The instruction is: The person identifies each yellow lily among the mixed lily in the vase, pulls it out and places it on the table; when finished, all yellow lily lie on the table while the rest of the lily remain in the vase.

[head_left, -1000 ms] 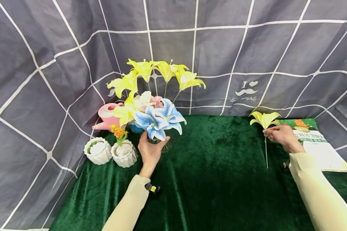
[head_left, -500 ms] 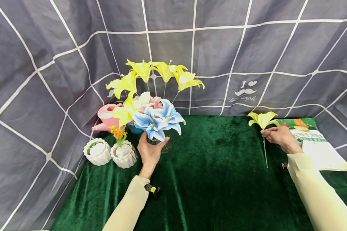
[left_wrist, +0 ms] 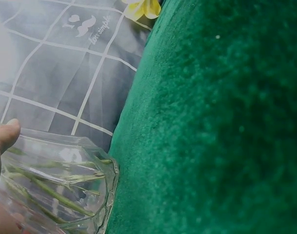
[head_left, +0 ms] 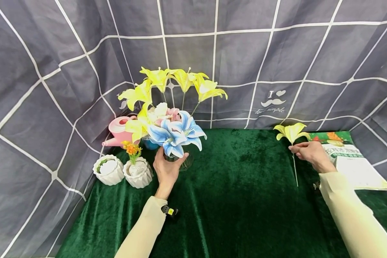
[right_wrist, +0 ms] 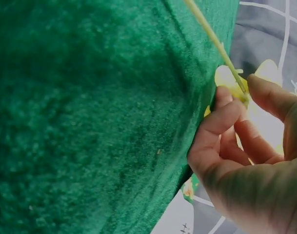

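Note:
My left hand (head_left: 167, 170) grips a clear glass vase (left_wrist: 65, 180), its thumb and fingers round the side. Green stems show through the glass in the left wrist view. Blue-and-white lilies (head_left: 172, 138), pink and white blooms (head_left: 162, 111) and several yellow lilies (head_left: 184, 79) rise from the vase. On the right, my right hand (head_left: 313, 154) pinches a single yellow lily (head_left: 291, 132) by its stem, just under the bloom. The stem (right_wrist: 211, 36) of that lily slants out from the fingertips in the right wrist view.
Two white fluted pots (head_left: 109, 170) stand left of the vase, one with an orange flower (head_left: 131, 147). Behind them sits a pink watering can (head_left: 120, 130). A green-and-white packet (head_left: 358, 165) lies at the right. Green velvet (head_left: 238, 200) covers the table, and a grey checked curtain (head_left: 245, 61) hangs behind.
My right hand has moved slightly left with the yellow lily in its fingers. The left hand stays on the vase, and the flowers there look the same.

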`<state>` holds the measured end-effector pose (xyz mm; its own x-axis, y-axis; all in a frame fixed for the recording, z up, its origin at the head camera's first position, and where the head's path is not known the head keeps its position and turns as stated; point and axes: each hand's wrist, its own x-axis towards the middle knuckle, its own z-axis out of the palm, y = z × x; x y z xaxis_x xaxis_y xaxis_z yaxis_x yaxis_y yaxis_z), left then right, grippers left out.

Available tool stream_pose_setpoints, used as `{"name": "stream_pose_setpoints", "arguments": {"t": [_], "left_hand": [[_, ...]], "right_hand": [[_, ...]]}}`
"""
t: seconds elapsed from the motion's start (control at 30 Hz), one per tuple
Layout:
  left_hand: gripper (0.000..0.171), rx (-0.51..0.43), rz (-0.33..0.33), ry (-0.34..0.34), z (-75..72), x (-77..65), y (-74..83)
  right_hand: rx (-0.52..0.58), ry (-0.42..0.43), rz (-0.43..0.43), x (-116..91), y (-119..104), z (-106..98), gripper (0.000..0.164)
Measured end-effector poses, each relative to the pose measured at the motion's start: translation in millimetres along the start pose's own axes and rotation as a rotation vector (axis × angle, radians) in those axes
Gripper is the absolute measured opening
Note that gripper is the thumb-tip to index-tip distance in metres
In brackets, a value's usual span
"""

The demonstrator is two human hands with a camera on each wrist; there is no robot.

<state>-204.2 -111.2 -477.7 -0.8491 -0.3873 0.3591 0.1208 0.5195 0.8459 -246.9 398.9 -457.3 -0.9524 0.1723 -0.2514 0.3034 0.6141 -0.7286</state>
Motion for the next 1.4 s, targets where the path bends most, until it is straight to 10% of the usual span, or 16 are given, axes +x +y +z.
{"name": "stream_pose_setpoints", "arguments": {"t": [0.3, 0.67, 1.07, 1.4], "left_hand": [[0.074, -0.008, 0.006, 0.004, 0.7, -0.6, 0.1], [0.074, -0.005, 0.027, 0.016, 1.3, 0.1, -0.9], [0.075, -0.025, 0.020, 0.017, 1.0, -0.6, -2.2], [0.072, -0.034, -0.008, 0.008, 0.7, 1.1, 0.5]], "right_hand": [[-0.128, 0.275, -0.078, -24, -21, 6, 0.058], [0.140, 0.395, -0.242, -74, -94, 31, 0.045], [0.332, 0.345, -0.498, -104, -180, 70, 0.026], [0.506, 0.137, -0.574, -84, -232, 116, 0.028]]}}
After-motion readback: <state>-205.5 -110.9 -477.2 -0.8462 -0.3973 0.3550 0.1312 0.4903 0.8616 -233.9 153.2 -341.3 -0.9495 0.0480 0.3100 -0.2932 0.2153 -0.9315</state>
